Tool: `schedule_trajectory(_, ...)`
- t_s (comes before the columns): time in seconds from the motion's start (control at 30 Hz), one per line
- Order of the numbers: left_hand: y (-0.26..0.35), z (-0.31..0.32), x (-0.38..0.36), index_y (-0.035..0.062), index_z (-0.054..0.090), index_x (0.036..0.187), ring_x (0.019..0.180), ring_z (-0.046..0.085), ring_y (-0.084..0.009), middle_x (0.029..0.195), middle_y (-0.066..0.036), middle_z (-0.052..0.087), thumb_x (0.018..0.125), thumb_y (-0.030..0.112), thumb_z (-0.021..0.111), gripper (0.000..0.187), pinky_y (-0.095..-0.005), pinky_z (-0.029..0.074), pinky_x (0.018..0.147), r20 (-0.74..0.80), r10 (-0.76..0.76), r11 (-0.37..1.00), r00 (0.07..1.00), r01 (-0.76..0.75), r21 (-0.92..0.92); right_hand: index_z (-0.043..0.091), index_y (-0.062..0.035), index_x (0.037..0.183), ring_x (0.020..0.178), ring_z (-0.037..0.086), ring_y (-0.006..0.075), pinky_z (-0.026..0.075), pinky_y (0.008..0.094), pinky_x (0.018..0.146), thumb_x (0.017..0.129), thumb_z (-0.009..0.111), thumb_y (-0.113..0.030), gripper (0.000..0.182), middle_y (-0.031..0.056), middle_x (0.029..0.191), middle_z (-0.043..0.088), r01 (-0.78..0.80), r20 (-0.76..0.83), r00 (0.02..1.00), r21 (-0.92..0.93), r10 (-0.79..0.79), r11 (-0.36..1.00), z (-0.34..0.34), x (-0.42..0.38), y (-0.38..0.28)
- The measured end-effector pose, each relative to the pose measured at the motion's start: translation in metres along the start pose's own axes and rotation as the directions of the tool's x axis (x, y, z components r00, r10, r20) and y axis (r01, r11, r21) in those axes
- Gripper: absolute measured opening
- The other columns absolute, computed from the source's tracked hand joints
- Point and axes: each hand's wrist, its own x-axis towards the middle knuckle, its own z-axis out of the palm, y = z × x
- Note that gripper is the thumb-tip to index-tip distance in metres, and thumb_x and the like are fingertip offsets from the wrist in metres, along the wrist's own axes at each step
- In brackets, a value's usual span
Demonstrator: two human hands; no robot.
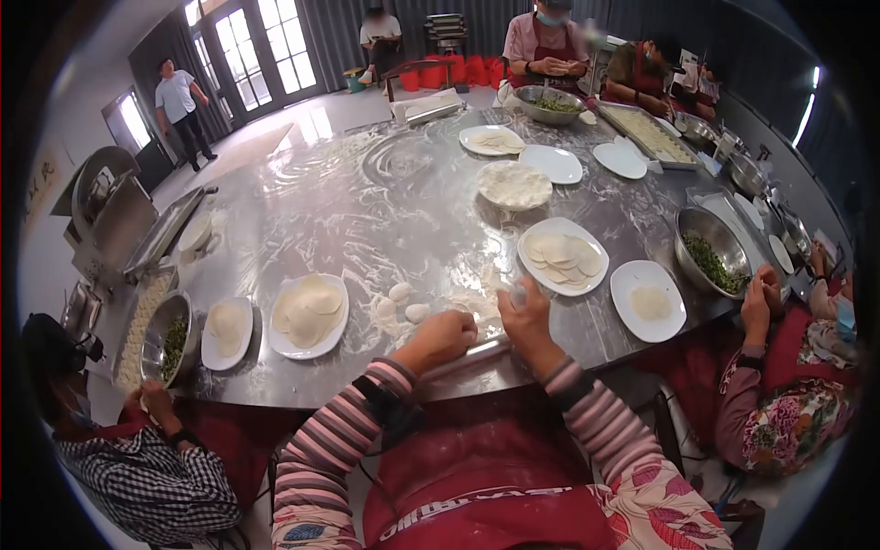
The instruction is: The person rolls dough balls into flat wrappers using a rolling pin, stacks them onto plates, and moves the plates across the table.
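Left hand (pixel 444 335) clenched on rolling pin (pixel 472 355); right hand (pixel 524 312) pinching dough wrapper (pixel 486 298) — just ahead of pin. Dough balls (pixel 408 302) left of hands. Wrapper likely torn or stuck if pressed unevenly — little flour seen there.

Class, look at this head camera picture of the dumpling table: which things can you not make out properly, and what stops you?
- Dough under the left hand: covered by the hand.
- Rolling pin: mostly hidden by both hands.
- What the right hand pinches: too small.
- Bowl filling: blurred green.
- Far tray contents: too small.
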Motion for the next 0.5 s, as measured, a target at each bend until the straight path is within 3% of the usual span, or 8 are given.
schedule_trajectory(0.03,0.001,-0.001,-0.001,0.0018,0.059,0.079,0.071,0.063,-0.0298,0.072,-0.015,0.063,0.075,0.013,0.059,0.012,-0.0375,0.049,0.066,0.027,0.003,1.0,1.0,-0.003,0.01,0.05,-0.0029,0.086,0.057,0.059,0.0372,0.044,0.043,0.05,0.078,0.065,-0.009,0.018,0.0208,0.062,0.055,-0.091,0.043,0.995,0.012,0.09,0.996,-0.011,-0.009,-0.004)
schedule_trajectory(0.07,-0.004,0.0,-0.003,0.0018,0.059,0.079,0.071,0.063,-0.0298,0.072,-0.015,0.063,0.075,0.013,0.059,0.012,-0.0375,0.049,0.066,0.018,0.005,1.0,1.0,-0.005,0.005,0.051,-0.0028,0.086,0.056,0.059,0.0363,0.044,0.0417,0.049,0.077,0.066,-0.009,0.019,0.0197,0.062,0.056,0.382,0.182,0.923,-0.317,-0.339,0.868,-0.025,-0.019,0.006)
schedule_trajectory(0.13,-0.011,-0.001,-0.008,0.0009,0.058,0.078,0.069,0.063,-0.0258,0.07,-0.013,0.062,0.075,0.01,0.06,0.01,-0.036,0.048,0.065,0.048,-0.098,0.988,0.994,0.103,-0.118,0.051,-0.0027,0.086,0.055,0.058,0.0355,0.044,0.0411,0.049,0.077,0.067,-0.008,0.019,0.0182,0.063,0.056,-0.038,0.014,0.999,0.059,0.037,0.998,-0.036,-0.036,-0.012)
schedule_trajectory(0.2,-0.007,-0.001,-0.012,0.0005,0.057,0.077,0.067,0.061,-0.023,0.069,-0.011,0.061,0.075,0.008,0.059,0.008,-0.0355,0.047,0.063,0.122,-0.149,0.96,0.981,0.173,-0.222,0.051,-0.0026,0.086,0.055,0.058,0.036,0.044,0.0412,0.049,0.077,0.067,-0.008,0.019,0.0187,0.063,0.056,0.035,0.018,0.999,-0.015,-0.034,0.999,-0.026,-0.026,-0.005)
schedule_trajectory(0.33,0.001,0.0,0.0,0.0,0.059,0.08,0.071,0.062,-0.0246,0.072,-0.014,0.063,0.077,0.01,0.06,0.011,-0.0361,0.047,0.065,-0.009,-0.015,1.0,1.0,0.015,0.002,0.049,-0.0019,0.087,0.057,0.058,0.0388,0.044,0.0419,0.05,0.077,0.066,-0.007,0.02,0.0214,0.063,0.056,0.017,0.018,1.0,0.01,-0.018,1.0,0.01,0.007,0.009)
schedule_trajectory(0.43,-0.001,0.0,0.004,0.0009,0.061,0.082,0.078,0.061,-0.0349,0.079,-0.019,0.063,0.075,0.014,0.058,0.015,-0.0399,0.047,0.07,-0.005,-0.01,0.998,1.0,0.01,-0.059,0.049,-0.0017,0.085,0.056,0.058,0.038,0.044,0.0423,0.049,0.077,0.066,-0.007,0.02,0.0211,0.062,0.055,0.075,-0.043,0.996,-0.006,-0.075,0.997,0.002,0.002,0.003)
schedule_trajectory(0.47,-0.003,-0.002,0.0,0.0005,0.061,0.083,0.074,0.062,-0.0302,0.078,-0.018,0.063,0.076,0.013,0.06,0.014,-0.0381,0.047,0.068,0.036,-0.019,0.999,0.999,0.02,-0.042,0.049,-0.0016,0.084,0.055,0.058,0.0369,0.044,0.0428,0.049,0.076,0.066,-0.007,0.019,0.0209,0.062,0.055,-0.056,0.023,0.998,0.007,0.056,0.998,-0.011,-0.008,-0.005)
schedule_trajectory(0.5,-0.004,-0.004,-0.002,0.0001,0.061,0.084,0.071,0.062,-0.0254,0.076,-0.017,0.063,0.077,0.012,0.061,0.013,-0.0362,0.047,0.065,0.073,-0.028,0.999,0.997,0.03,-0.024,0.049,-0.0017,0.084,0.054,0.059,0.0364,0.044,0.0428,0.049,0.076,0.066,-0.007,0.019,0.0208,0.062,0.055,0.028,0.04,0.999,-0.056,-0.026,0.998,-0.024,-0.019,-0.007)
